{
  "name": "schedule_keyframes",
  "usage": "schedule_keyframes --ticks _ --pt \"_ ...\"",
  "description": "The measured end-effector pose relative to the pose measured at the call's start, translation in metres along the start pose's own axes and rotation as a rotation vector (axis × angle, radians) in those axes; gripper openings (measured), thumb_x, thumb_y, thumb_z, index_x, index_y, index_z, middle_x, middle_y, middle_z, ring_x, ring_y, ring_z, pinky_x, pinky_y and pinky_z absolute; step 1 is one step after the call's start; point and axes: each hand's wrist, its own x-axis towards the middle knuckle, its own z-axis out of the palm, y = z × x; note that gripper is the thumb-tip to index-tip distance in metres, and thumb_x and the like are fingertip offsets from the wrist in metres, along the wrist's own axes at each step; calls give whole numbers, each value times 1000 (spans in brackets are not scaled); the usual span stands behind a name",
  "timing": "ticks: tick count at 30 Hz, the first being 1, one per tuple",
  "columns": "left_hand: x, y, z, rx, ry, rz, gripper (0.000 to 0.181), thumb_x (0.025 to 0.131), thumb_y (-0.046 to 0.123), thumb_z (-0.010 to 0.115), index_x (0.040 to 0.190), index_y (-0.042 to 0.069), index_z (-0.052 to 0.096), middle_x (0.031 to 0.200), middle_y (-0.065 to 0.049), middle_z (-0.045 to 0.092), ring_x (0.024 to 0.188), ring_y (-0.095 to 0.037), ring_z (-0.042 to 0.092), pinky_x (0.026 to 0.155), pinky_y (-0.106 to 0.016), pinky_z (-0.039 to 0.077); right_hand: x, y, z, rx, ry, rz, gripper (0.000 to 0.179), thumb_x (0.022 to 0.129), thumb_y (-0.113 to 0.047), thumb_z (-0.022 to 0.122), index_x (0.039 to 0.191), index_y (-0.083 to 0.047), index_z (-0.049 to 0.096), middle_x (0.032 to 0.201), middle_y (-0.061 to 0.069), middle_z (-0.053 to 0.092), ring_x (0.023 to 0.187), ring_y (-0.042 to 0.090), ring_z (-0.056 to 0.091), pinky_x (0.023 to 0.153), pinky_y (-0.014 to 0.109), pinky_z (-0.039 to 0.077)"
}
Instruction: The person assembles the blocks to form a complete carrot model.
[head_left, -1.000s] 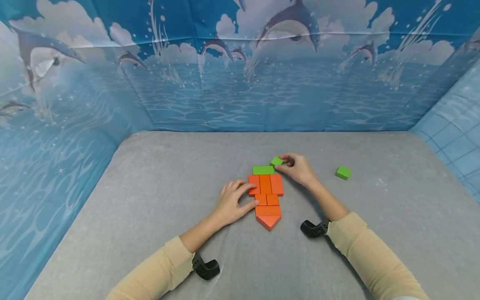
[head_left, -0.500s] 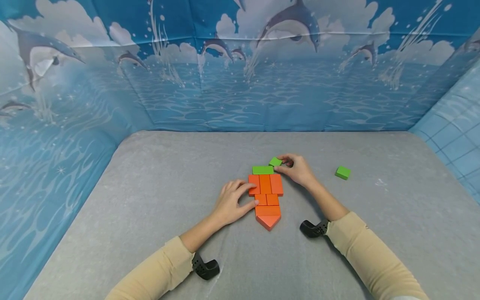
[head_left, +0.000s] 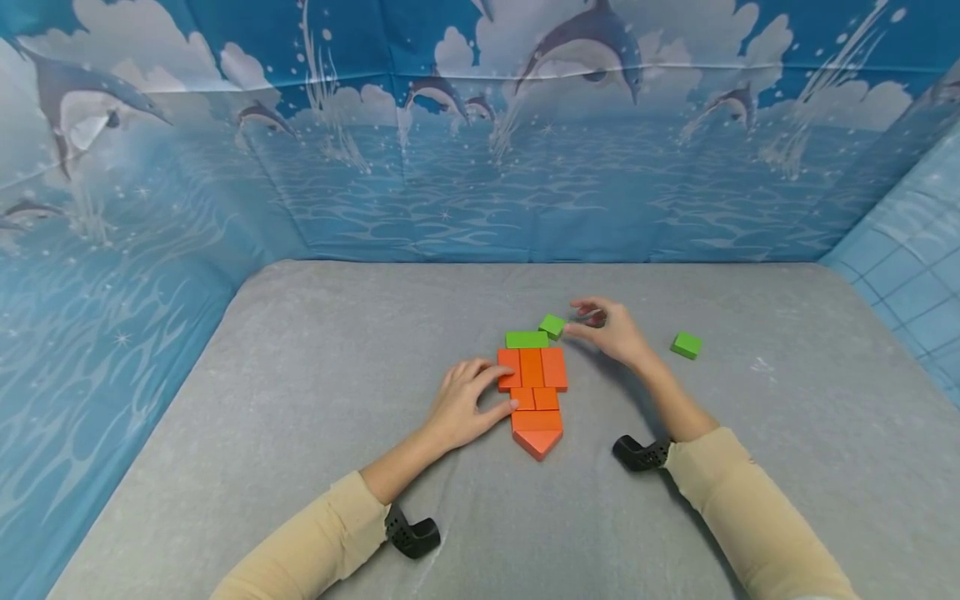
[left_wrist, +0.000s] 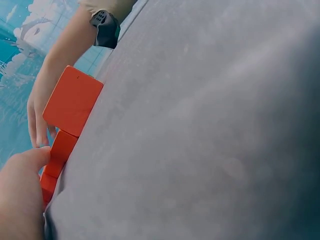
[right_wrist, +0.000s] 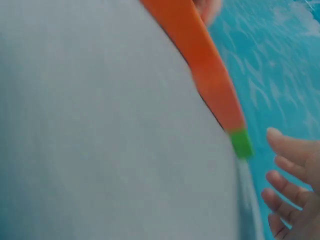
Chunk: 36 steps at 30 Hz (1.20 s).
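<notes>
Orange blocks (head_left: 531,367) lie flat side by side in a column, with a triangular orange block (head_left: 537,442) at the near end. A long green block (head_left: 527,339) sits against the far end. Off its right far corner lies a small green block (head_left: 552,324), turned at an angle. My right hand (head_left: 611,332) is just right of that small block, fingers apart and holding nothing. Along the column's left side, my left hand (head_left: 463,404) rests its fingertips on a far orange block and its thumb at a smaller one. In the left wrist view the thumb (left_wrist: 35,157) meets an orange block.
Another green block (head_left: 686,345) lies to the right on the grey cloth surface (head_left: 360,333). Blue dolphin-printed curtains (head_left: 480,192) rise behind and at the sides. Both wrists carry black camera mounts (head_left: 411,537).
My right hand has let go of the small green block and drawn back to the right. Earlier that block shifted slightly left toward the long green one. My left hand stays put.
</notes>
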Motion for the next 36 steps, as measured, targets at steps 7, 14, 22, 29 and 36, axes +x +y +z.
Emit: schedule_keyframes --ticks 7,14,22,29,36 --pt "0 0 0 0 0 5 45 84 41 62 121 17 58 115 -6 53 108 -23 46 96 -44 30 -19 19 -55 -67 38 -27 45 89 -22 62 126 2 51 119 26 51 107 41 47 84 52 39" --pt "0 0 0 10 -9 -8 46 84 43 62 122 18 57 116 -5 53 108 -21 46 96 -42 31 -47 53 -100 -158 5 -36 40 92 -20 56 124 3 51 118 24 52 97 13 50 75 33 41" --pt "1 0 0 14 -5 -9 46 83 42 62 121 17 58 116 -6 53 108 -22 46 96 -43 31 -63 82 -120 -137 -128 -30 39 95 -16 50 128 4 46 115 18 53 88 -5 47 63 25 43" --pt "1 -1 1 8 -2 -1 45 84 42 62 121 18 58 115 -5 53 106 -21 46 95 -43 32 -65 90 -124 -74 -220 17 41 95 -14 51 133 -1 44 115 -18 45 92 0 47 66 26 42" --pt "0 -1 1 2 2 -3 44 84 41 62 121 17 58 115 -5 54 105 -20 47 95 -43 32 -63 85 -122 -135 -256 78 45 95 -20 51 134 -1 43 118 5 49 87 5 47 66 28 42"
